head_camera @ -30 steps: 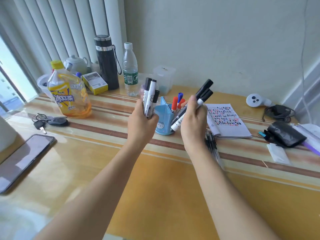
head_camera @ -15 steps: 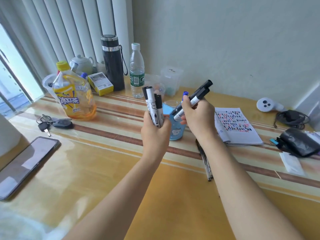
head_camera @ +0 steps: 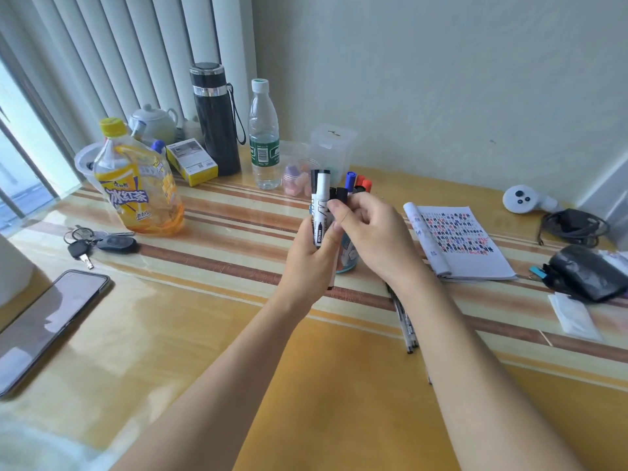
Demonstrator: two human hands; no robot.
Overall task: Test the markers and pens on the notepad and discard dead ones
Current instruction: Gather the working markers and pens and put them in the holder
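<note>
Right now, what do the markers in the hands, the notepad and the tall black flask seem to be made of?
The markers: likely plastic, smooth white barrels with printed labels and black caps. The notepad: paper, matte, its thin pages curl at the spine. The flask: probably metal with a satin black coat; a shiny silver band rings its neck.

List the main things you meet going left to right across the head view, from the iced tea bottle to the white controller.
Iced tea bottle, black flask, water bottle, clear plastic box, notepad, white controller.
</note>
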